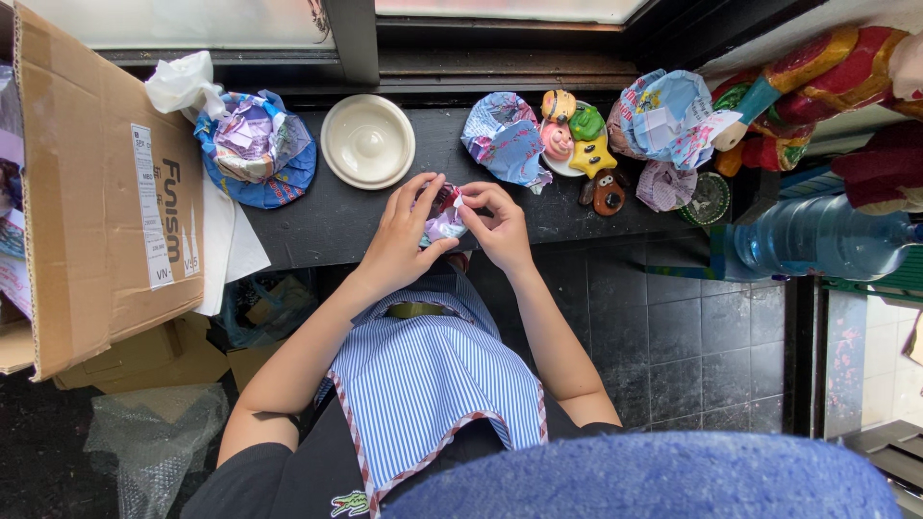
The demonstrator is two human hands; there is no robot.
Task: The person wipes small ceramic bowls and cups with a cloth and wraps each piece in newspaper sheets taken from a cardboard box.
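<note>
Both my hands meet at the front edge of a black counter (317, 211). My left hand (402, 231) and my right hand (497, 226) together pinch a small object wrapped in crumpled pale purple and white paper (444, 223); a bit of red shows at its top. The fingers of both hands are closed on the wrapping. Just beyond them lies a white round plate (367, 140). To its right a crumpled blue and pink paper (504, 136) sits next to several small colourful figurines (577, 144).
A large open cardboard box (106, 183) stands at the left. A bowl of crumpled paper (258, 144) sits beside it. At the right are more crumpled paper (665, 117), a big blue water bottle (822, 235) and red packages (836, 67). Bubble wrap (154, 432) lies on the floor.
</note>
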